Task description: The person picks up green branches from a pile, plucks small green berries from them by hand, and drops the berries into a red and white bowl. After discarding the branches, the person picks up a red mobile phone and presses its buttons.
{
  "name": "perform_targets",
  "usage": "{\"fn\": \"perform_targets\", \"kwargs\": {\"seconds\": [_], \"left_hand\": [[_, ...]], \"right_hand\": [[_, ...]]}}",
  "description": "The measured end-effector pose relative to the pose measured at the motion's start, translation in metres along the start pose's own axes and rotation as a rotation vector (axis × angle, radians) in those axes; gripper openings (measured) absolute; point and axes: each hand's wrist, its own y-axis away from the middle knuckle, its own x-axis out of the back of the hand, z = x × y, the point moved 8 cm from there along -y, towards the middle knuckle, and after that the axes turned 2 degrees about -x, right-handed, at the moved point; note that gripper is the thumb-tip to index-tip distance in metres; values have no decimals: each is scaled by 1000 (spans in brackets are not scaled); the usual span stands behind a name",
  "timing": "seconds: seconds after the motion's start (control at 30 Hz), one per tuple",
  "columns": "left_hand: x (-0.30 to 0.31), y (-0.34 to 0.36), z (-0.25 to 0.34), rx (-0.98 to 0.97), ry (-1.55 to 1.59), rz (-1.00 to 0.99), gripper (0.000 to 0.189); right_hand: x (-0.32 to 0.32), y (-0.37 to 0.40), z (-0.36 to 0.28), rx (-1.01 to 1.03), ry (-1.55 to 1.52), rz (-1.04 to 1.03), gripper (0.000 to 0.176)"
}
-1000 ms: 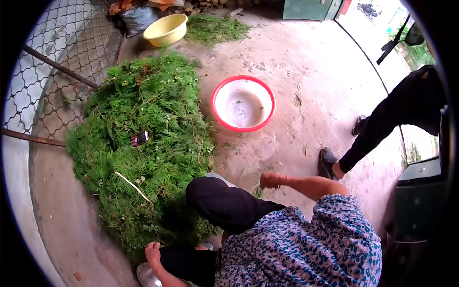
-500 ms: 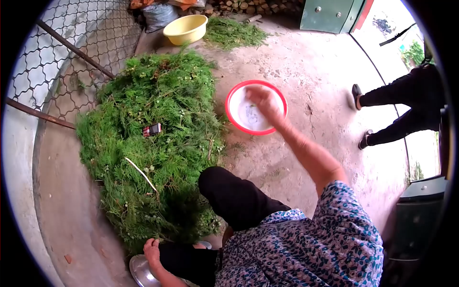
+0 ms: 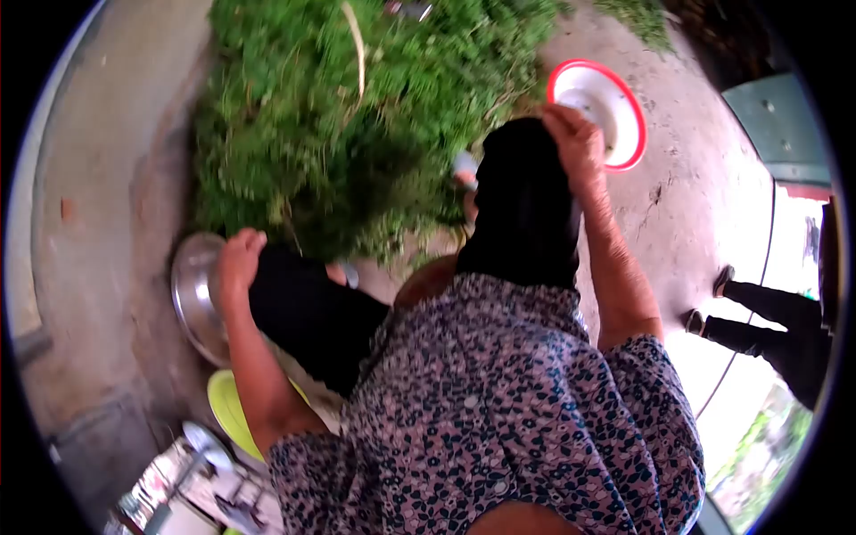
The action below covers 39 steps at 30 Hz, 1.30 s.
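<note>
My left hand point(image 3: 240, 263) rests against the side of my left knee, its fingers loosely bent and nothing seen in them. Just beyond it, a shiny metal basin point(image 3: 189, 299) lies partly behind my wrist. At my right knee, my right hand point(image 3: 577, 147) leans with curled fingers, and I see nothing held. Behind that hand stands a white basin with a red rim point(image 3: 615, 116), with a few small dark specks inside. A wide heap of green leafy branches point(image 3: 428, 80) covers the floor in front of my knees. A pale peeled stick point(image 3: 358, 53) lies on the heap.
A mobile phone point(image 3: 410, 10) lies on the branches at the top edge. Below the metal basin is a yellow-green basin point(image 3: 230, 415). Another person's dark-trousered legs point(image 3: 771, 325) are at the right, near a green metal panel point(image 3: 785, 125).
The view has swung down and turned. My right hand has come back from over the red-rimmed basin to my right knee. My left hand stays by my left knee.
</note>
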Motion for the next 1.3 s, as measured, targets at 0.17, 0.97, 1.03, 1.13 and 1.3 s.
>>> {"fn": "perform_targets", "kwargs": {"seconds": [0.17, 0.97, 1.03, 1.13, 1.3], "left_hand": [[6, 10, -9, 20, 13, 75, 36], [2, -2, 7, 21, 91, 64, 38], [2, -4, 11, 28, 97, 37, 38], [9, -3, 16, 36, 71, 103, 39], [7, -7, 22, 21, 8, 65, 38]], "right_hand": [[-6, -7, -8, 26, 37, -37, 21], [-10, -26, 0, -102, -190, -141, 25], [-13, -23, 19, -172, -212, -137, 25], [-10, -9, 28, -227, -194, -144, 24], [-7, -4, 1, -192, -246, -174, 22]]}}
